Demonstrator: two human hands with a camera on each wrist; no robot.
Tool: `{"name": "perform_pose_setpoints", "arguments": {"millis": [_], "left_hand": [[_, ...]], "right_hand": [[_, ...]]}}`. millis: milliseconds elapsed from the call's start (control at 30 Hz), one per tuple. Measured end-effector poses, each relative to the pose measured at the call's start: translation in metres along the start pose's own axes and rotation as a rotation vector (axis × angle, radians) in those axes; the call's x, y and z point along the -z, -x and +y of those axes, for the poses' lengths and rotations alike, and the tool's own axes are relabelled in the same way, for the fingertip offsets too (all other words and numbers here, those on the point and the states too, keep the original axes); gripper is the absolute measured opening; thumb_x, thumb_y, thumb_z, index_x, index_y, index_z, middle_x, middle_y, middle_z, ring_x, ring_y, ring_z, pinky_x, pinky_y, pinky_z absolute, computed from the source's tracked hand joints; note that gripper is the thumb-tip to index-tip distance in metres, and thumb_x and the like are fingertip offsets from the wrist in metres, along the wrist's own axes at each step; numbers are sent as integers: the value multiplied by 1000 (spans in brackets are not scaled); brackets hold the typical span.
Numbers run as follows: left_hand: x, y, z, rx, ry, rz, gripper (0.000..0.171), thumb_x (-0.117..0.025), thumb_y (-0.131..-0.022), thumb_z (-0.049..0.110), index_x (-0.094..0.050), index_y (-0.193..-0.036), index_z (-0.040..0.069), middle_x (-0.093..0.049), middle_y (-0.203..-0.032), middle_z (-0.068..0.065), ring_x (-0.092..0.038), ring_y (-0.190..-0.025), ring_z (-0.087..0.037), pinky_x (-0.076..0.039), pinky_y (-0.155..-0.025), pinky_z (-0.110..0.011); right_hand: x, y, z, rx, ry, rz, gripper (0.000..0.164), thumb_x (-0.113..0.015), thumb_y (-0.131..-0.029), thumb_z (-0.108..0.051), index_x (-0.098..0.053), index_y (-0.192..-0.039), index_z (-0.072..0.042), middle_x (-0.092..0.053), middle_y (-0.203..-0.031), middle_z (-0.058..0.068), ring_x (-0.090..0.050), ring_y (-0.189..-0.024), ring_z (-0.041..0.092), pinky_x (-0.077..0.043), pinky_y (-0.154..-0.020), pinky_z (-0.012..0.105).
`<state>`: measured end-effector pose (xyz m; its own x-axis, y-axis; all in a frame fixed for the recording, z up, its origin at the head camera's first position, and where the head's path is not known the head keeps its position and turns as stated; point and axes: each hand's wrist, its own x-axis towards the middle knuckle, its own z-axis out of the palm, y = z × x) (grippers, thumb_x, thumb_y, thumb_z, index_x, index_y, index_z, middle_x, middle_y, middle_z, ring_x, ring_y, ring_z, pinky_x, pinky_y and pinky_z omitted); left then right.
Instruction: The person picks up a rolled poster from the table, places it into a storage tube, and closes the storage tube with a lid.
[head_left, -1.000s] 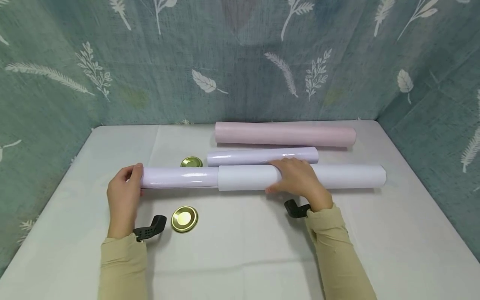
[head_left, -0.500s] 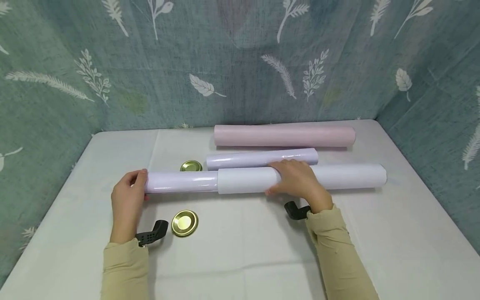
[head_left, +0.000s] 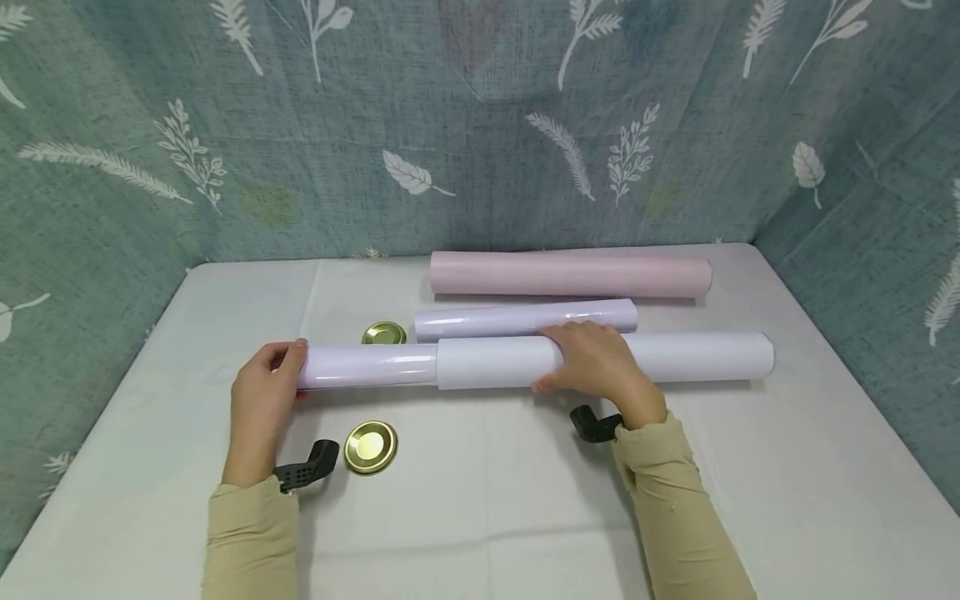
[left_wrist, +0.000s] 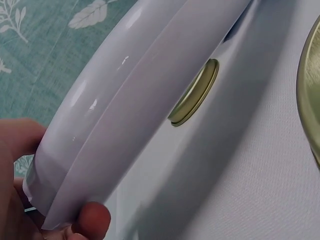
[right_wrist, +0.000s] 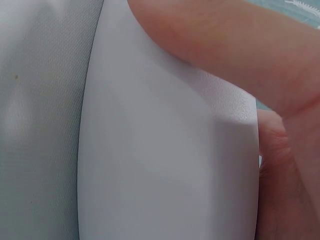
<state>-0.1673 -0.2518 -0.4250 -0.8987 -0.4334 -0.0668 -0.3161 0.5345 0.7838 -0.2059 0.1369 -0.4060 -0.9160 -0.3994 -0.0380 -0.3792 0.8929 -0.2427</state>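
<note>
My left hand [head_left: 261, 400] grips the left end of a glossy lilac paper roll [head_left: 369, 367]. The roll's other end runs into the left opening of a thicker matte white roll [head_left: 701, 357], which hides it. Across the middle of the white roll lies my right hand [head_left: 596, 367], its thumb on the near side and fingers over the far side. Seen from the left wrist, the lilac roll [left_wrist: 125, 95] has a loose sheet edge along its length, with fingertips [left_wrist: 95, 220] curled at its end. The right wrist view is mostly white roll [right_wrist: 160, 165] under the hand.
Just behind lies a second glossy lilac roll [head_left: 487, 321], and farther back a pink roll [head_left: 570, 274]. One gold lid [head_left: 371, 447] lies in front of the rolls; another gold lid [head_left: 384, 332] is partly hidden behind them. Leaf-patterned cloth [head_left: 465, 167] hangs around the white table [head_left: 480, 533].
My left hand has moved right with the lilac roll, and a shorter length of it shows outside the white roll. The right hand keeps its hold in the same place.
</note>
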Motion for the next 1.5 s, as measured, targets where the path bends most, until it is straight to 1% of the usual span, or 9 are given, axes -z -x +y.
{"name": "perform_pose_setpoints", "arguments": {"millis": [167, 400, 600, 733, 1000, 1067, 1233, 1433, 1500], "left_hand": [[-4, -4, -5, -16, -18, -18, 73, -36, -81, 67, -50, -123, 10, -52, -113, -11, -58, -67, -22, -47, -50, -33], [-21, -31, -39, -64, -67, 11, 68, -34, -80, 69, -53, -122, 19, -52, -118, -6, -53, -83, -20, -45, -47, -21], [-33, -48, -60, -57, -119, 26, 73, -29, -78, 72, -47, -127, 22, -53, -116, -4, -54, -86, -22, -49, -54, -27], [-30, -40, -50, -41, -107, 1, 76, -30, -77, 73, -43, -129, 18, -52, -116, -8, -54, -87, -23, -47, -51, -24], [-13, -3, -4, -44, -67, -88, 68, -38, -83, 64, -47, -120, 8, -51, -116, -16, -54, -81, -24, -47, -49, -25], [-13, -3, -4, -42, -70, -107, 68, -38, -83, 63, -47, -121, 7, -51, -117, -17, -53, -83, -24, -47, -52, -25], [-25, -26, -33, -58, -109, -102, 71, -33, -80, 69, -46, -124, 14, -51, -116, -11, -54, -84, -24, -48, -53, -25], [-12, -1, 0, -66, -81, -173, 62, -36, -87, 58, -47, -124, 9, -49, -120, -18, -54, -82, -25, -48, -56, -25], [-14, -1, -1, -70, -87, -172, 64, -36, -85, 60, -48, -123, 10, -48, -120, -17, -54, -84, -25, -48, -54, -25]], "right_hand": [[0, 0, 0, 7, 4, 4, 82, -71, -58, -61, -49, -127, -21, -54, -121, 5, -46, -112, 27, -32, -91, 48], [-1, 0, 0, 2, -4, 8, 82, -72, -58, -60, -50, -126, -21, -54, -121, 5, -46, -112, 27, -32, -91, 48], [-2, 1, 1, 8, -3, 12, 81, -71, -58, -60, -50, -126, -21, -54, -121, 4, -45, -113, 27, -32, -90, 48], [-2, 0, 1, 12, -3, 14, 82, -71, -58, -61, -50, -126, -21, -53, -122, 4, -44, -115, 27, -32, -90, 49], [-2, 0, 2, 10, 4, 16, 82, -71, -57, -61, -50, -126, -22, -53, -122, 3, -45, -114, 26, -33, -90, 48], [-3, -1, 2, 11, 4, 12, 82, -71, -57, -61, -50, -126, -22, -53, -122, 3, -45, -114, 26, -33, -90, 47], [-1, -1, 0, 12, 9, 13, 82, -71, -58, -61, -50, -126, -22, -53, -122, 3, -45, -114, 26, -32, -91, 47], [-1, -1, 1, 12, 9, 6, 82, -70, -58, -62, -50, -127, -22, -53, -123, 3, -43, -117, 27, -32, -92, 48], [-1, -1, 2, 11, 11, 4, 83, -70, -58, -62, -49, -127, -22, -53, -123, 3, -43, -117, 27, -32, -92, 48]]}}
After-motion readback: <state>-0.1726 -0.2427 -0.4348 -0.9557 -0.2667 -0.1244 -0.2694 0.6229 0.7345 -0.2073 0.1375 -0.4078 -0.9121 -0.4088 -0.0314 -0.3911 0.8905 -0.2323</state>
